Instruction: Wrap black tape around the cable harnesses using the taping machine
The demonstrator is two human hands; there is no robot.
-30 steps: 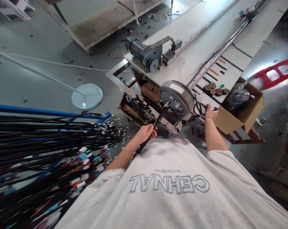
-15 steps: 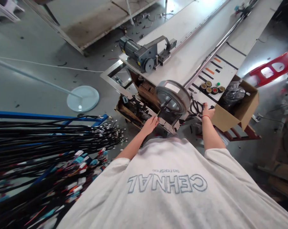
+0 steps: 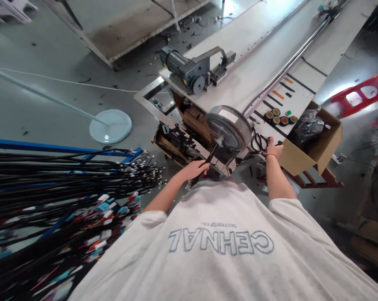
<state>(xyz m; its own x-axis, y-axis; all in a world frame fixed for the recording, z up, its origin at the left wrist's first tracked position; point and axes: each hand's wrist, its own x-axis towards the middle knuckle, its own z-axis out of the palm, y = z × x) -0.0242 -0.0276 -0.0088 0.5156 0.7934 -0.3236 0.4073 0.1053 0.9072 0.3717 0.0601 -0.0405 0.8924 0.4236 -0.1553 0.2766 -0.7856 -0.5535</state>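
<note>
My left hand (image 3: 197,168) is closed on a black cable (image 3: 210,159) near the table's front edge. A yellow-green strip shows along the cable, which leads up to the grey metal ring-shaped drum (image 3: 228,116). Something whitish and blurred (image 3: 219,140) is at the drum's opening. At the right, my right hand (image 3: 274,148) is at the table edge with curled fingers; what they hold, if anything, is hidden. Black-handled scissors (image 3: 257,141) lie just left of it. Several tape rolls (image 3: 276,120) stand beyond that hand.
A motor unit (image 3: 184,69) is mounted on the long white table (image 3: 248,75). An open cardboard box (image 3: 325,144) adjoins the table on the right. Bundled black cables (image 3: 66,177) with connectors hang at the left. A round white stand base (image 3: 112,125) is on the floor.
My left hand has moved slightly down toward my body with the cable, and the yellow-green strip shows more. The whitish thing has appeared at the drum's opening. My right hand stays beside the scissors.
</note>
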